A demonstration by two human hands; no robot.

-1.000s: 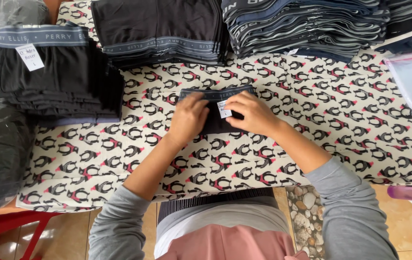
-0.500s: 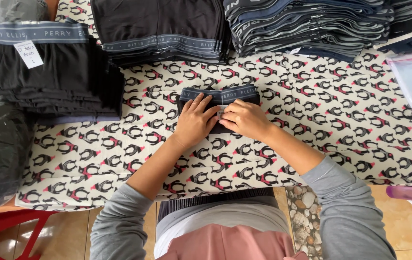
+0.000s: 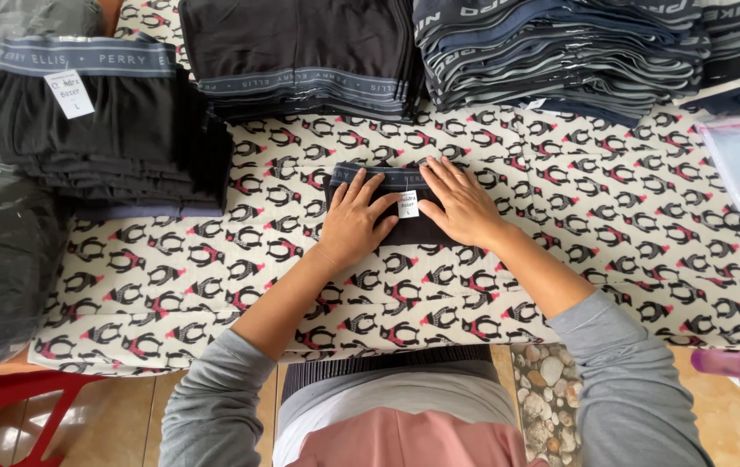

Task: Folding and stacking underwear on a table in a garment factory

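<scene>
Under both sets of fingers lies a small folded dark fabric garment with a grey-blue waistband (image 3: 405, 227), flat on the tabletop covered in a cream penguin-print cloth (image 3: 612, 233); the left hand (image 3: 354, 220) presses its left half, fingers spread apart and flat, gripping nothing; the right hand (image 3: 465, 206) presses the right half the same way, fingers splayed and open; between the two hands a small white paper tag (image 3: 408, 204) shows on the garment; beyond the fingertips sit a stack of dark folded garments (image 3: 301, 52) and a taller pile of grey and navy folded garments (image 3: 560, 52); left of the left fingers another black folded stack (image 3: 102, 130) rests; I judge the fold made and being smoothed, stacking not yet done.
</scene>
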